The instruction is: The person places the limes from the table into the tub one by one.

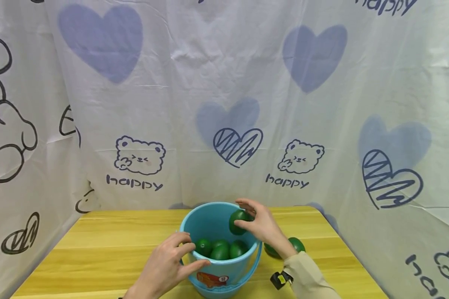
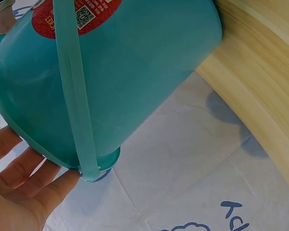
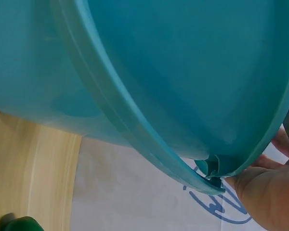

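A light blue bucket (image 1: 218, 265) stands upright on the table, its handle hanging down the outside. Several green avocados (image 1: 220, 251) lie inside it. Over the right side of the bucket's mouth, my right hand (image 1: 262, 224) grips another avocado (image 1: 237, 223) between thumb and fingers. In the right wrist view, that hand is at the rim near the handle's joint, with only part of it showing. My left hand (image 1: 168, 259) rests at the bucket's left rim, its fingers fairly straight and spread; the left wrist view shows the fingertips (image 2: 70, 180) touching the rim.
More avocados (image 1: 297, 244) lie on the wooden table (image 1: 134, 232) to the right of the bucket, partly hidden behind the right forearm. A white printed cloth (image 1: 187, 166) hangs behind the table and along both sides.
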A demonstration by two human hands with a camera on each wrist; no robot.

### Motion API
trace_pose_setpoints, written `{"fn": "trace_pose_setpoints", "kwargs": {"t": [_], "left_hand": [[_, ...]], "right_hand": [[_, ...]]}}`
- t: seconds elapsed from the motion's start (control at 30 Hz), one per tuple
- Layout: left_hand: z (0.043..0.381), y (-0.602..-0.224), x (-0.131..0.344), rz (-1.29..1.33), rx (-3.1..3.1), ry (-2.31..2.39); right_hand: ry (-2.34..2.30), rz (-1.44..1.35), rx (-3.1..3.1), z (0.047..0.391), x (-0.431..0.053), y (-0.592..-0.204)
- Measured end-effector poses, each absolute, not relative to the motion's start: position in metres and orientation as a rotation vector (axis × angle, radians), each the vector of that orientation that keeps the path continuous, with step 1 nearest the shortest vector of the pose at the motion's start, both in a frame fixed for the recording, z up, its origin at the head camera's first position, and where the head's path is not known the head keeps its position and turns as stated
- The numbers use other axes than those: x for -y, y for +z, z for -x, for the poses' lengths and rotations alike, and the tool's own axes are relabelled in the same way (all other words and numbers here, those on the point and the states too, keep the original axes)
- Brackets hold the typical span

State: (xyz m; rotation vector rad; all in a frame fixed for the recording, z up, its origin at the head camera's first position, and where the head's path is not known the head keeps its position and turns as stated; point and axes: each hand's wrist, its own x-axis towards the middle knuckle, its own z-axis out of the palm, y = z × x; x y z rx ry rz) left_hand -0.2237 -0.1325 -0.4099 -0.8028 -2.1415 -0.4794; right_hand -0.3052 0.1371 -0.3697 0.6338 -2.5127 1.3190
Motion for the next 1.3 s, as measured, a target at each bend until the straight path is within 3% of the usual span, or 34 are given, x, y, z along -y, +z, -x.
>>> {"fn": "trace_pose_setpoints", "kwargs": {"t": [0.73,1.3], "left_hand": [[0.224,-0.412,0.132,0.797,2.126,-0.499],[0.225,-0.413,0.132,0.807,2.102,-0.505]], "right_hand": [[1.459,-0.612,2.39,0.301,-0.164,-0.382],[1.445,-0.374,2.443,0.296,-0.203,-0.391]]}}
